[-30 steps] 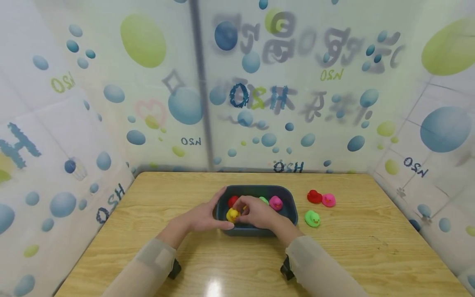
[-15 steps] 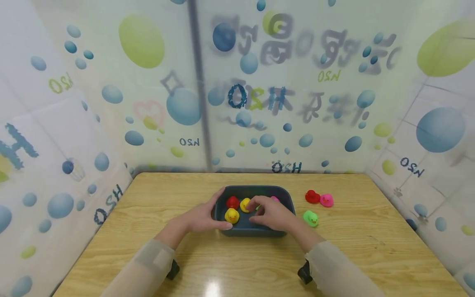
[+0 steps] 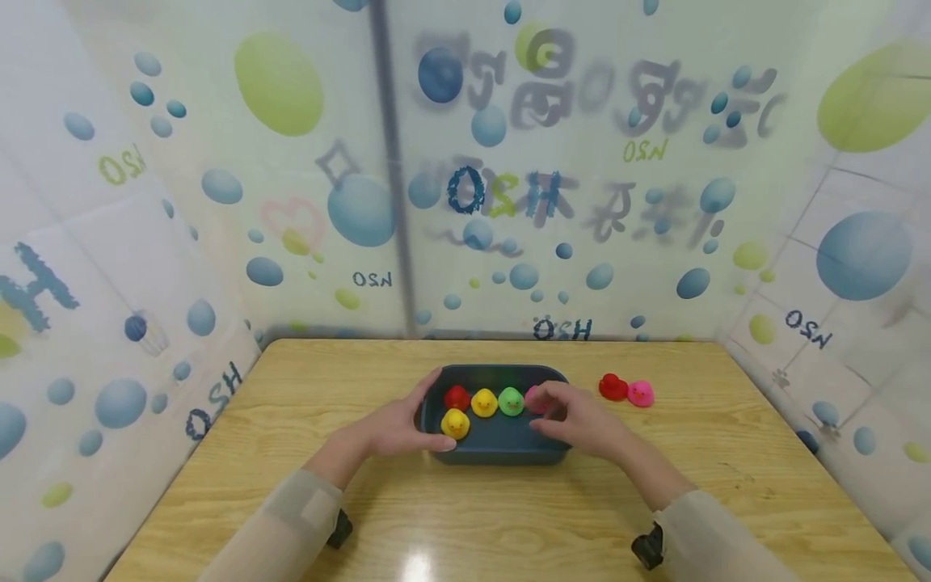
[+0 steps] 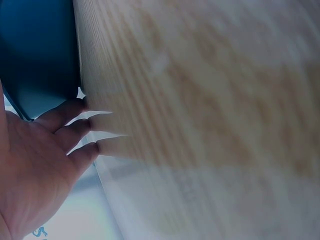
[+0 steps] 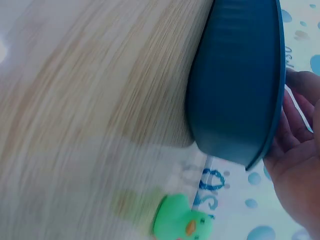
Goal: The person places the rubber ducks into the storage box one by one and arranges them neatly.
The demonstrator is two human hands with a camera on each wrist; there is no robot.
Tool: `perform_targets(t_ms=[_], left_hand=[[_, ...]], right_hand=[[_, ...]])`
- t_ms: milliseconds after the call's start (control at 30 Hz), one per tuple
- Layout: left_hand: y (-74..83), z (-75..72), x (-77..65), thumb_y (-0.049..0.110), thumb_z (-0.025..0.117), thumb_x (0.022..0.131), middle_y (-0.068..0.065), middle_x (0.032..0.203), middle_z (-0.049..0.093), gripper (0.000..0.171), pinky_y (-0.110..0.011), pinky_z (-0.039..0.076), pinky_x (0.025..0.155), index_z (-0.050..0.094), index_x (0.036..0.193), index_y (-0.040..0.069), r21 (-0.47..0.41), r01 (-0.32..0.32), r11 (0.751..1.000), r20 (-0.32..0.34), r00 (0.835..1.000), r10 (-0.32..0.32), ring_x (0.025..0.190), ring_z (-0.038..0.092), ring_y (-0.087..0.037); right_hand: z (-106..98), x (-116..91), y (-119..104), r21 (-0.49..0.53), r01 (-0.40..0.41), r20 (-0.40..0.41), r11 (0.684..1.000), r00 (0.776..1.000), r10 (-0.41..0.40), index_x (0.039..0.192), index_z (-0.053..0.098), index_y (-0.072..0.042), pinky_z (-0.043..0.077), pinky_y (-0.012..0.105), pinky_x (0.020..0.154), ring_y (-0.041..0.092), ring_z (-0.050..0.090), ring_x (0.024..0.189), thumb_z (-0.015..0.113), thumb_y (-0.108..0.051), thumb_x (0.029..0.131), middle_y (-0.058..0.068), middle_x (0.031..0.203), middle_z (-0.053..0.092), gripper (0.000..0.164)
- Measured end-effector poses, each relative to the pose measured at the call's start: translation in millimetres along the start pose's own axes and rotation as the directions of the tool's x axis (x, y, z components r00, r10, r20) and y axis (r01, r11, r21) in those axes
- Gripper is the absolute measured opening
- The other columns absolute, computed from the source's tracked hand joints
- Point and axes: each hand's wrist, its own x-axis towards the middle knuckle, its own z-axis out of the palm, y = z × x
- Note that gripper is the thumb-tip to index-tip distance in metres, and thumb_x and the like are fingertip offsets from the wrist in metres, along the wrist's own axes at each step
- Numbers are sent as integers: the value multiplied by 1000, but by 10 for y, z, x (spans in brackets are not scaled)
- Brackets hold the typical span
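A dark blue plastic box (image 3: 502, 454) stands on the table. Inside, a red rubber duck (image 3: 457, 397), two yellow rubber ducks (image 3: 455, 423) and a green one (image 3: 511, 401) show fully, while a pink rubber duck (image 3: 534, 399) is partly behind my right fingers. My left hand (image 3: 396, 424) holds the box's left end, thumb at the near rim, other fingers round the far corner. Over the right end hovers my right hand (image 3: 582, 416), fingers loosely bent beside the pink duck, with a gap between thumb and forefinger. Whether they touch it is unclear.
Right of the box, a red duck (image 3: 612, 387) and a pink duck (image 3: 641, 394) sit side by side on the wooden table (image 3: 727, 469). Another green duck (image 5: 175, 220) shows in the right wrist view; my right hand hides it from the head view. Patterned curtains enclose the table.
My right hand has moved right inside the box, from the near yellow duck past the green one to the pink one. The loose green duck is now covered. My left hand stays put.
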Motion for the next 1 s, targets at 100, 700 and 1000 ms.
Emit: perform_targets(t_ms=[100,700,1000], left_hand=[[6,2,-8,75,82,85,-21,178,35,125,-69,41,125,0,175,50,5,4,1000,-1,1000,-4,151,52,-49],[2,11,11,75,82,85,-19,179,33,124,-68,40,126,0,174,52,-1,10,1000,2,1000,-10,153,49,-48],[-19,13,14,76,82,84,-19,179,33,124,-67,40,126,0,174,53,3,12,1000,5,1000,-12,153,50,-47]], right_hand=[[-58,-81,32,21,-2,-33,1000,999,3,125,72,-8,60,22,85,17,69,99,81,-17,101,14,121,75,27],[-431,-490,431,-17,-66,-147,998,987,63,122,73,-8,60,25,78,14,69,92,80,-17,102,7,115,74,23],[-598,-637,658,-19,-168,-88,986,982,166,127,72,-5,60,27,73,21,66,96,81,-17,100,14,126,72,32]])
